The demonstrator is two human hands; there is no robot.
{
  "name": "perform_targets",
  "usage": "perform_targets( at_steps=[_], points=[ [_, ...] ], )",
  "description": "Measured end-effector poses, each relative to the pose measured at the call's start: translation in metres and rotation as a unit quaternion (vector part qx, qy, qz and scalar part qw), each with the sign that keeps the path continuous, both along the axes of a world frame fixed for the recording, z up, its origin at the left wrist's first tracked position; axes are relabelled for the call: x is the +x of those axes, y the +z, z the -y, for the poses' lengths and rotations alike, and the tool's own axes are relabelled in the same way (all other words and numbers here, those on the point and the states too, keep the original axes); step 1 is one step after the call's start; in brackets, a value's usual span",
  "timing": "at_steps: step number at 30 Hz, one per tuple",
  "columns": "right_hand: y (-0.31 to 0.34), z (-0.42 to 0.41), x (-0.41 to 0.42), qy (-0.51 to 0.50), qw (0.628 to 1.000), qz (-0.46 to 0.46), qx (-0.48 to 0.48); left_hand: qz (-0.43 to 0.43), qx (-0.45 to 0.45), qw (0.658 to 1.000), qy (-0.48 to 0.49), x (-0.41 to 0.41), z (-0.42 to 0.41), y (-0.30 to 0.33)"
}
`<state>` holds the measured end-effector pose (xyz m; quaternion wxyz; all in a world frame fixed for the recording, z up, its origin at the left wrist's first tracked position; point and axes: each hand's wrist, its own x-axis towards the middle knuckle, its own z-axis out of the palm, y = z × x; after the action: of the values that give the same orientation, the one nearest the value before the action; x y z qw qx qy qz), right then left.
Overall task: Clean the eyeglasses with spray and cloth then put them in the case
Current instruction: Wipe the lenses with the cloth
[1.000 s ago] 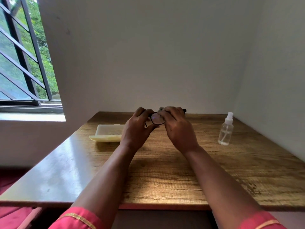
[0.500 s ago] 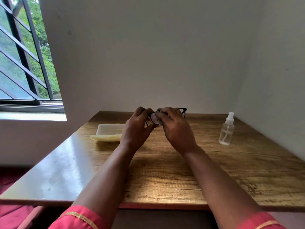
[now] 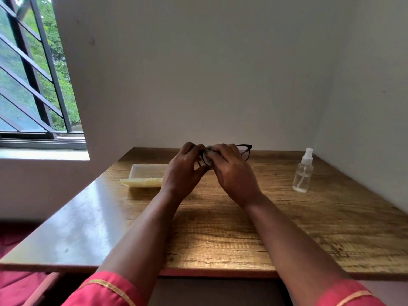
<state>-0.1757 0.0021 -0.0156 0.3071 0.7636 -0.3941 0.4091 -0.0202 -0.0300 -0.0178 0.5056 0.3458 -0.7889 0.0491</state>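
Since the earlier frame the eyeglasses (image 3: 244, 151) show more of their right rim. Left hand (image 3: 183, 171) pinches the frame's left end above the table (image 3: 220, 228); right hand (image 3: 234, 173) presses a cloth (image 3: 208, 148) on the lens. Light, rigid, scratch-prone: hold by the rim, not the glass.

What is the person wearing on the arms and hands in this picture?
Both forearms are bare. The left sleeve and the right sleeve are pinkish-red cloth with a thin gold band near the hem. No ring, watch or glove shows on the left hand or the right hand.
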Motion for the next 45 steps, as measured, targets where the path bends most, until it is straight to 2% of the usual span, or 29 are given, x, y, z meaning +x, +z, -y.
perform_targets(
  at_steps=[6, 9, 17, 22, 26, 30, 35, 41, 45],
  points=[
    [0.002, 0.006, -0.025, -0.046, 0.990, 0.134, -0.013, -0.018, -0.008, 1.000, 0.015, 0.002, 0.001, 0.001],
    [0.002, 0.006, -0.038, -0.059, 0.983, 0.172, 0.002, -0.041, -0.016, 0.999, 0.019, 0.005, 0.003, 0.001],
    [0.001, 0.004, -0.031, 0.007, 0.992, 0.120, 0.042, -0.031, -0.011, 0.999, 0.022, 0.006, 0.004, 0.000],
    [0.001, 0.007, -0.036, -0.039, 0.984, 0.172, 0.006, -0.003, -0.013, 1.000, 0.009, 0.002, 0.001, 0.000],
    [0.000, 0.007, -0.043, -0.069, 0.974, 0.217, 0.009, -0.024, -0.018, 0.999, 0.019, 0.003, 0.002, 0.000],
    [-0.002, 0.006, -0.039, -0.052, 0.980, 0.191, 0.032, -0.044, -0.018, 0.998, 0.031, 0.007, 0.003, 0.001],
    [0.000, 0.004, -0.029, -0.014, 0.989, 0.145, 0.036, -0.025, -0.019, 0.999, 0.020, 0.005, 0.003, 0.000],
    [0.000, 0.008, -0.036, -0.051, 0.978, 0.204, 0.015, -0.013, -0.022, 1.000, 0.002, 0.004, 0.002, 0.000],
    [-0.001, 0.006, -0.039, -0.066, 0.974, 0.214, 0.027, -0.040, -0.017, 0.999, 0.018, 0.006, 0.004, -0.001]
  ],
)
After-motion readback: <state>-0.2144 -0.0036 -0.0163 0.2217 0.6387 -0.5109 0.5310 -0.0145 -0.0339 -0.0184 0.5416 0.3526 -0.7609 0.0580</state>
